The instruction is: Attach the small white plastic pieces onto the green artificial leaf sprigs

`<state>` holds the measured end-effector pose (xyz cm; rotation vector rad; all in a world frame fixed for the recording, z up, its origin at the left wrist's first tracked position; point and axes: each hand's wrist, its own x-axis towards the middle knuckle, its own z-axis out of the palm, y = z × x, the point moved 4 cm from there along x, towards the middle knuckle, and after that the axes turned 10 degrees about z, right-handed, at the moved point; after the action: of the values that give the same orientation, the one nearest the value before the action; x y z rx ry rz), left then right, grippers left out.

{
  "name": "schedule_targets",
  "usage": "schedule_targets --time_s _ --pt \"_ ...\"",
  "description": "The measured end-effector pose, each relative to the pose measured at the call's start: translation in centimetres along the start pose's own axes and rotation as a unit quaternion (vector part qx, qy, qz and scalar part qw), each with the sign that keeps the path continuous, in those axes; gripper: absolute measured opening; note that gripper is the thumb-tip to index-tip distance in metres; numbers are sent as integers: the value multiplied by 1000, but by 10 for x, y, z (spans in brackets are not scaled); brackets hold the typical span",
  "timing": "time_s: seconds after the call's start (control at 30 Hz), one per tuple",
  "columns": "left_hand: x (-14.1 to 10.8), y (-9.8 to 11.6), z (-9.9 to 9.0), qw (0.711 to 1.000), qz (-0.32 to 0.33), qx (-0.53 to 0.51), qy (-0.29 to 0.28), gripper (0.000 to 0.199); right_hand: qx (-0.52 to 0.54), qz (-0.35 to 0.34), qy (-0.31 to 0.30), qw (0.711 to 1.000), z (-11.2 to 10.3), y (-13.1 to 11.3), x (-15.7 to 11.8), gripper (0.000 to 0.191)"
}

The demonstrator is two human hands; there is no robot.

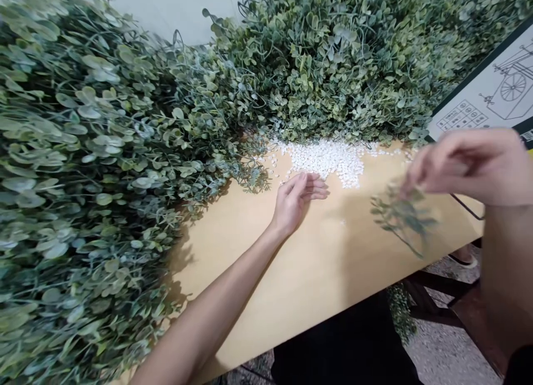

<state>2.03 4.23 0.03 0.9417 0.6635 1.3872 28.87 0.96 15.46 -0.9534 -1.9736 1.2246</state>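
Observation:
My left hand (296,202) rests on the table (250,279) with its fingers loosely stretched out and nothing visible in them. Just beyond its fingertips lies a spread pile of small white pieces (327,158), too small for me to tell their kind. Raised over the right part of the table, my right hand (470,166) is blurred by motion. Its fingers pinch a sprig of artificial leaves (406,213), which hangs below them with its thin stem pointing down.
Heaps of artificial green foliage (104,168) line the left side and back of the table. A sign or box with a line drawing of a cart (495,91) stands at the right. Below the front edge are a wooden stool (437,296) and more foliage (402,313).

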Motion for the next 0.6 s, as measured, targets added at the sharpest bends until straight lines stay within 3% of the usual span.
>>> schedule_targets --time_s 0.07,0.13,0.17,0.23,0.3,0.37,0.43,0.6 --pt "-1 0 1 1000 6 13 -10 48 -67 96 -160 980 -8 -1 -22 34" --pt "-3 1 3 999 18 43 -27 44 -150 164 -244 944 -9 4 -34 46" --pt "-4 2 5 997 24 63 -38 41 -179 171 -242 938 -7 6 -32 46" --pt "-7 2 7 993 31 102 -56 37 -202 127 -182 954 4 3 -15 34" --pt "-8 3 8 989 35 128 -66 35 -205 71 -119 969 26 -4 11 19" --pt "-8 2 8 987 43 140 -70 33 -224 66 -65 970 51 -8 42 12" --pt "-8 1 7 984 53 156 -70 31 -218 69 -62 972 79 -7 76 13" --pt "-7 -3 4 978 46 190 -69 19 -262 4 -33 964 146 15 154 16"
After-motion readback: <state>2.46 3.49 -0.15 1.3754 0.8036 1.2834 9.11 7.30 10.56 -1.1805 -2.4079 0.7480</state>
